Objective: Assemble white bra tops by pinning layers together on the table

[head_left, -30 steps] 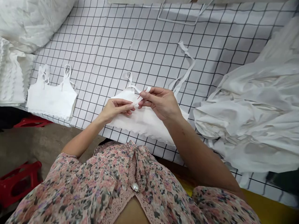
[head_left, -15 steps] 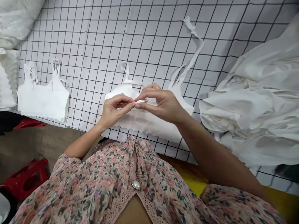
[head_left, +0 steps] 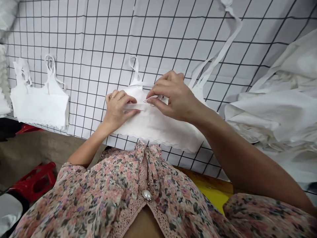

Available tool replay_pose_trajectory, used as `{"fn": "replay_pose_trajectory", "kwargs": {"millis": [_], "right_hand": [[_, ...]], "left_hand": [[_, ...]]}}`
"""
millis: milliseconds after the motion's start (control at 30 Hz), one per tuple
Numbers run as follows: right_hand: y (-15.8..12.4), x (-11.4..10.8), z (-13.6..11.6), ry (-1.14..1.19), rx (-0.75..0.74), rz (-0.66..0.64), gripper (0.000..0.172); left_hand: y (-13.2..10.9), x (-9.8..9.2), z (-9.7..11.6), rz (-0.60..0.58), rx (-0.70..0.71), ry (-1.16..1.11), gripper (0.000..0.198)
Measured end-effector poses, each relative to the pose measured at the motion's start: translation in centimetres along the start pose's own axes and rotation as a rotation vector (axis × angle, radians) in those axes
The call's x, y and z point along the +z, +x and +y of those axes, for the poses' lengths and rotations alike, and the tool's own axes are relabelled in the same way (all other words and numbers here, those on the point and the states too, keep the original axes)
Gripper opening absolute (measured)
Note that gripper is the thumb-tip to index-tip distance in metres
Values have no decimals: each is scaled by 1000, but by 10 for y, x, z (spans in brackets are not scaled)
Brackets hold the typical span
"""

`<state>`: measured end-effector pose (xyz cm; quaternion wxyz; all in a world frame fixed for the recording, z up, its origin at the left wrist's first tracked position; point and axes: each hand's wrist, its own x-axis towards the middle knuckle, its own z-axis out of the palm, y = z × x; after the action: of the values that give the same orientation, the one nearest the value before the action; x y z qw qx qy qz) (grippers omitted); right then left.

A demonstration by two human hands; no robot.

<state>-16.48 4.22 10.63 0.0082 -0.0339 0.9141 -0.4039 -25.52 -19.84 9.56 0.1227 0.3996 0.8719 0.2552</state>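
Note:
A white strappy crop top (head_left: 160, 127) lies on the grid-patterned tablecloth in front of me, its scalloped hem toward my body. My left hand (head_left: 119, 110) has its fingers closed around a white strap (head_left: 141, 106) just above the top's left part. Between thumb and fingertips, my right hand (head_left: 177, 97) pinches a small white piece of the strap, perhaps its end; the fingers partly hide it. The top's other long strap (head_left: 226, 46) stretches away to the upper right.
To the left lie neatly laid white strappy tops (head_left: 39, 105), with more white garments (head_left: 3, 89) at the far left edge. A loose heap of white garments (head_left: 279, 105) covers the right side. Below the table edge stands a red stool (head_left: 37, 185); a yellow surface (head_left: 214, 195) shows at right.
My hands have moved apart from their fingertip-to-fingertip pinch, and a length of strap now shows between them. The view has come closer to the table.

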Motion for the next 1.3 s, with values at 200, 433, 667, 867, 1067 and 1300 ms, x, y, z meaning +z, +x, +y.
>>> {"fn": "replay_pose_trajectory", "kwargs": {"millis": [200,433,667,867,1067,1300], "right_hand": [[8,4,1,-34,-68,-109,34],[13,-3,2,-31,-161,-240,28],[17,-14,-3,-106,-251,-300,35],[22,-12,-4,-111,-303,-290,35],[18,6,-2,-72,-311,-197,38],[48,-30,13,-31,-267,-247,34]], "left_hand": [[2,4,2,-4,43,-53,19],[0,5,-2,-24,114,-95,19],[-1,3,-4,-28,163,-108,28],[-1,5,-7,-33,184,-130,27],[-2,7,-7,-18,188,-144,27],[0,5,-1,-40,139,-150,25]]}}
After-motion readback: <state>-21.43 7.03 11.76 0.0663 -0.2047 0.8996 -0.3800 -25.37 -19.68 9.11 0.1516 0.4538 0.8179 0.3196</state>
